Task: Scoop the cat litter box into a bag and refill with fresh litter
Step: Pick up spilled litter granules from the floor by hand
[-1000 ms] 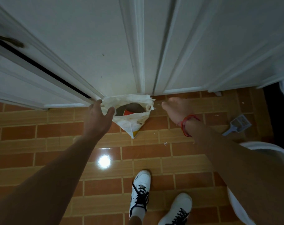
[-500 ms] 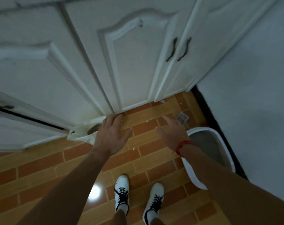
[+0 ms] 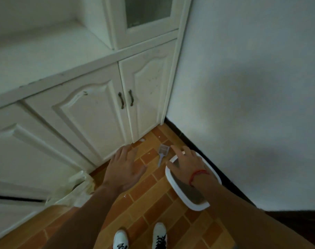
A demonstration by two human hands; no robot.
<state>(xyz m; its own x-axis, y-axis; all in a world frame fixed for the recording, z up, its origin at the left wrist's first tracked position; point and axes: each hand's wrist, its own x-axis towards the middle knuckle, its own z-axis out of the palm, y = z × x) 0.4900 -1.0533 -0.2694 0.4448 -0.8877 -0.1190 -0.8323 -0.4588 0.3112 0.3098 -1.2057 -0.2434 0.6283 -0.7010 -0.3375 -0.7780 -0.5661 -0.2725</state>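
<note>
With the bag (image 3: 75,191) lying nearest, left of the empty, spread left hand (image 3: 124,168), and the right hand (image 3: 185,162), likewise empty, over the litter box (image 3: 196,206), scooping and refilling both seem ahead; the scoop (image 3: 163,150) lies just beyond, between the two.

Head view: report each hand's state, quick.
Left hand: open, fingers spread, holding nothing.
Right hand: open, fingers spread over the white oval plastic litter box, holding nothing.
</note>
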